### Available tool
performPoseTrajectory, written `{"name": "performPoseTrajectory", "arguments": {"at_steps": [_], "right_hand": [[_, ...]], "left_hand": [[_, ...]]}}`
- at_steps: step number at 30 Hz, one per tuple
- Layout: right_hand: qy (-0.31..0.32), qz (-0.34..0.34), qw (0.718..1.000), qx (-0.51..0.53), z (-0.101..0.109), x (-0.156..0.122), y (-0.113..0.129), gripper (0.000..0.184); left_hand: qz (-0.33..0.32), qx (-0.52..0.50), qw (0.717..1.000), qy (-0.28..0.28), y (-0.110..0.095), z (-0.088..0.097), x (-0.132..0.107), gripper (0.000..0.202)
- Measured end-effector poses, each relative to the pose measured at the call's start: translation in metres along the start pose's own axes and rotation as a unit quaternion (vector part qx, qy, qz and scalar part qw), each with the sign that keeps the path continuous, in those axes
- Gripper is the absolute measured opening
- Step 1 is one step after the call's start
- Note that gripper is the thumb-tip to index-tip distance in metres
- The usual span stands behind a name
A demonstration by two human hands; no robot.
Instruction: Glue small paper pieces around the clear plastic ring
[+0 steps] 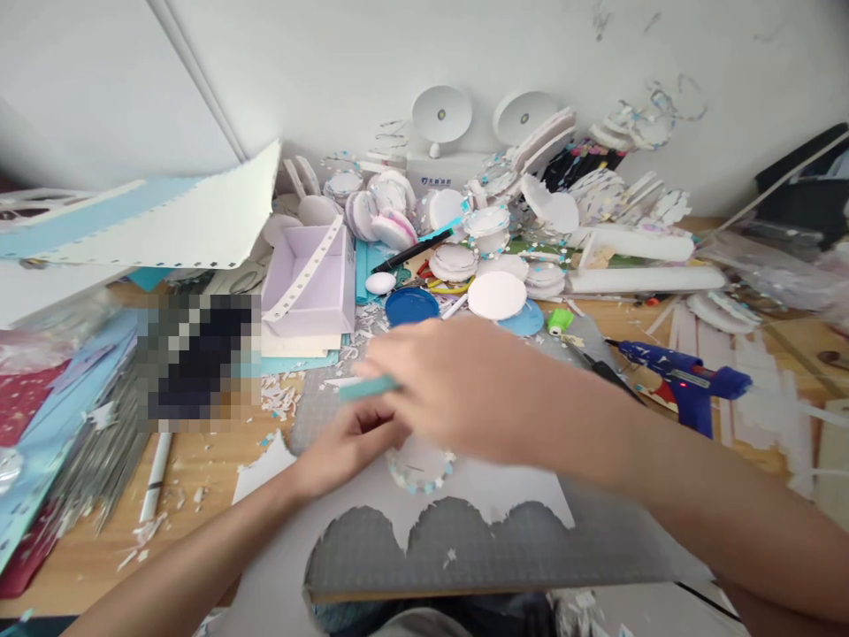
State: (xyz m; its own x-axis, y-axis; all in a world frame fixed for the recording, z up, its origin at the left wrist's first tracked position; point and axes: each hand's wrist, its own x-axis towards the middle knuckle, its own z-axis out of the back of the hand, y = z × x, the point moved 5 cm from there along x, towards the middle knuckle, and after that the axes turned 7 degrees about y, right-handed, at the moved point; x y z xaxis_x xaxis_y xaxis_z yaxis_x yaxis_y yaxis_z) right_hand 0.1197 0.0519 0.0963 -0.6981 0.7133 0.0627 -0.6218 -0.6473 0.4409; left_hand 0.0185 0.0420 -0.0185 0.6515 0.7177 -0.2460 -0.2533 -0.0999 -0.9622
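My right hand (438, 376), blurred, is closed around a teal stick-like tool (368, 387) that juts out to the left; its working end is hidden. Below and left of it, my left hand (355, 438) rests on a white sheet (500, 482) with scalloped cut-outs along its near edge. Its thumb and forefinger are curled together, with the fingertips hidden behind my right hand. On the sheet, just under both hands, lies a ring with small pale blue and white stars (424, 485), its far side covered.
A grey cutting mat (371, 557) lies under the sheet. Right is a blue glue gun (693, 376); behind are a blue lid (411, 306), a lilac box (309, 274) and heaped white discs (497, 295). Wire stems (106, 451) and a white pen (156, 478) lie left among paper scraps.
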Motion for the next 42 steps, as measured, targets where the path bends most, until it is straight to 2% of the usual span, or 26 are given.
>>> {"name": "performPoseTrajectory", "arguments": {"at_steps": [1, 3, 5, 7, 9, 10, 16, 20, 23, 26, 29, 33, 37, 42], "right_hand": [[-0.035, -0.022, 0.999, 0.021, 0.005, -0.003, -0.014, 0.017], [-0.160, -0.075, 0.978, 0.109, 0.017, -0.021, -0.047, 0.029], [-0.281, -0.135, 0.924, 0.219, 0.020, -0.047, -0.080, 0.039], [-0.364, -0.193, 0.849, 0.331, 0.010, -0.075, -0.106, 0.047], [-0.387, -0.218, 0.809, 0.384, -0.006, -0.092, -0.120, 0.049], [-0.388, -0.222, 0.802, 0.397, -0.014, -0.097, -0.124, 0.049], [-0.334, -0.251, 0.791, 0.446, -0.054, -0.096, -0.135, 0.059], [-0.301, -0.250, 0.779, 0.491, -0.071, -0.092, -0.133, 0.053], [-0.283, -0.228, 0.800, 0.477, -0.073, -0.091, -0.129, 0.032], [-0.252, -0.218, 0.845, 0.418, -0.069, -0.092, -0.125, 0.015], [-0.228, -0.188, 0.888, 0.352, -0.064, -0.093, -0.120, 0.011], [-0.184, -0.142, 0.937, 0.261, -0.064, -0.093, -0.111, 0.016], [-0.165, -0.115, 0.962, 0.183, -0.065, -0.091, -0.104, 0.017], [-0.166, -0.107, 0.972, 0.131, -0.065, -0.090, -0.103, 0.016]], "left_hand": [[0.000, -0.002, 1.000, 0.015, -0.002, -0.001, 0.000, 0.030], [0.001, -0.003, 0.999, 0.042, -0.004, -0.004, 0.000, 0.033], [0.002, 0.000, 0.999, 0.048, -0.005, -0.004, 0.000, 0.034], [0.004, 0.005, 0.999, 0.046, -0.005, -0.005, 0.001, 0.034], [0.005, 0.008, 0.999, 0.046, -0.003, -0.005, 0.001, 0.034], [0.007, 0.010, 0.999, 0.047, -0.002, -0.006, 0.002, 0.034], [0.014, 0.022, 0.998, 0.052, 0.004, -0.006, 0.001, 0.034], [0.024, 0.021, 0.998, 0.052, 0.004, -0.006, 0.001, 0.035], [0.027, 0.028, 0.998, 0.052, 0.003, -0.006, 0.001, 0.036], [0.021, 0.029, 0.998, 0.052, 0.002, -0.006, 0.002, 0.037], [0.017, 0.035, 0.998, 0.048, 0.002, -0.006, 0.000, 0.039], [-0.010, 0.089, 0.996, 0.023, -0.004, -0.006, -0.004, 0.034], [-0.055, 0.147, 0.988, -0.013, -0.013, -0.006, -0.008, 0.030], [-0.063, 0.147, 0.984, -0.078, -0.013, -0.001, -0.012, 0.028]]}}
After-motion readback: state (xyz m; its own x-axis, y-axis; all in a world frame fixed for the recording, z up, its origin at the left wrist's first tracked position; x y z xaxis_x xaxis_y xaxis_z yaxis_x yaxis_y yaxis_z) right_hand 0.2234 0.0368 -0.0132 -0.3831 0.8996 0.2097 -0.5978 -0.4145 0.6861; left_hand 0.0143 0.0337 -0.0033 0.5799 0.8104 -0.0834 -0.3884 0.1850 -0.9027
